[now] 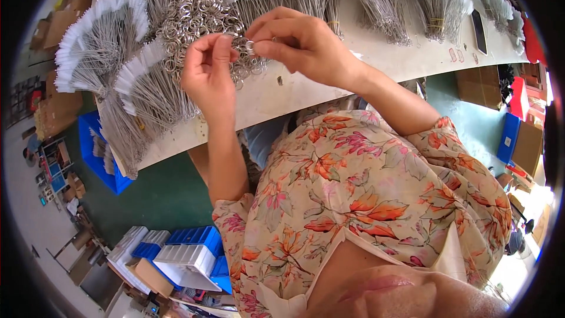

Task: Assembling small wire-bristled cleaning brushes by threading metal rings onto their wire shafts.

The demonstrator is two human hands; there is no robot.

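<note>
Above the near edge of the table, my two hands meet over a heap of shiny split rings (197,20). Thumb and fingers of my right hand (309,47) pinch a small metal ring (250,48). My left hand (212,73) is closed, thumb against forefinger, right beside that ring; what lies between its fingertips is too small to make out. Loose rings spread under and just below my fingertips. Left of the heap lie bundles of wire-handled brushes (156,76) with white bristle tips, their handles fanned toward the table edge.
More brush bundles (376,0) line the far side of the table (265,103). A dark phone (479,31) lies at the right. Below the table's left end stands a blue crate (94,141); blue and white bins (188,256) sit on the green floor. Cardboard boxes (479,86) stand at right.
</note>
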